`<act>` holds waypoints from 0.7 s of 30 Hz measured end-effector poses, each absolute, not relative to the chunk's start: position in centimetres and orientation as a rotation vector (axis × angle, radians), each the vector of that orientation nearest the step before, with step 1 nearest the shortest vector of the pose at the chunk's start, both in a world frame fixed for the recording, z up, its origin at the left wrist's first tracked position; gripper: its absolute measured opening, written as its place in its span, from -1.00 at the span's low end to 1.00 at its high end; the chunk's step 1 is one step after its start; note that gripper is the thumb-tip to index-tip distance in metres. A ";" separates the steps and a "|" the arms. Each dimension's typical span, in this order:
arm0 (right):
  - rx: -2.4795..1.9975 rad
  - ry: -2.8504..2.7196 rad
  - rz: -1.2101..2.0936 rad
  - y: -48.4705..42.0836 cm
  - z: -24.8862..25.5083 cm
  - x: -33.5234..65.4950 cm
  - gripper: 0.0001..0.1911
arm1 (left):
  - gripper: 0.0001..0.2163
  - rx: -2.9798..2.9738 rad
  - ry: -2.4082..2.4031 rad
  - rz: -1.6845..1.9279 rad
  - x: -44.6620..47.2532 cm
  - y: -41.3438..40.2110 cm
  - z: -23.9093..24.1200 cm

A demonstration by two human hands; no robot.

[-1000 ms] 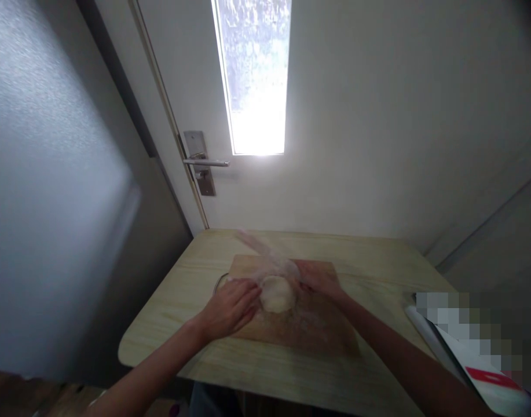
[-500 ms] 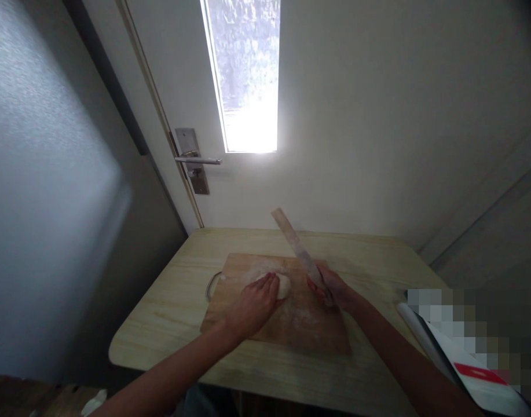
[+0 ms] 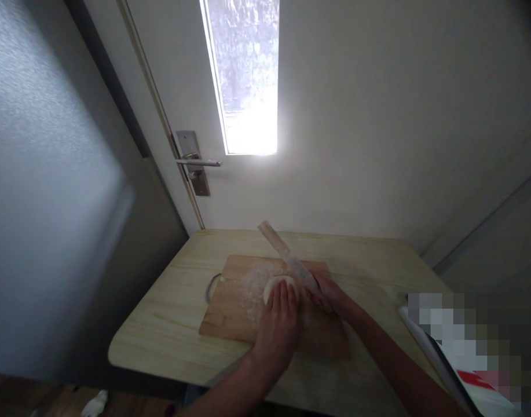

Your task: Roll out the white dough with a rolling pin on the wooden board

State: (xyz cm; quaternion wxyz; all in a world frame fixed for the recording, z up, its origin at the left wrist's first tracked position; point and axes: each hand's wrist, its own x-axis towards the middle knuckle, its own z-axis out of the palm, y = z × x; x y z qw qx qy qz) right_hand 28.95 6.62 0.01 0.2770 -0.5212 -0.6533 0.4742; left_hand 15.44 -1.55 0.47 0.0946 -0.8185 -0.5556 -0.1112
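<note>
A round, pale piece of dough (image 3: 273,284) lies on the floury wooden cutting board (image 3: 230,313). My left hand (image 3: 281,315) rests on top of it, fingers stretched out over the dough and hiding its near side. In my right hand (image 3: 328,293) is a long, slim wooden rolling pin (image 3: 286,253) dusted with flour, the fingers wrapped round its near end. The pin slants up and to the left, its far end beyond the board's back edge, its middle just behind and to the right of the dough.
The board, with a metal handle (image 3: 209,288) at its left, lies on a light wooden table (image 3: 161,313). Behind stands a white door (image 3: 356,145) with a lever handle (image 3: 200,163) and a bright window. A white item with a red stripe (image 3: 476,379) sits at the right.
My left hand has swung right and now lies on the dough from the near side. The dough has shifted slightly right and nearer. The rolling pin's far end has dropped to the left.
</note>
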 end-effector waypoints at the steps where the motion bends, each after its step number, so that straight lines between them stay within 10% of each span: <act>1: -1.447 -1.804 1.166 6.6 0.1 29.2 -0.55 | -0.59 -2.513 -1.596 -0.355 14.4 -2.3 0.7; 9: -1.706 -2.120 0.458 4.4 3.3 28.8 -0.53 | -0.69 -2.574 -1.409 -0.652 7.9 -2.3 7.0; 21: -1.665 -2.440 -0.203 2.1 2.4 27.6 -0.54 | -0.70 -2.533 -1.722 -0.070 8.0 0.3 3.6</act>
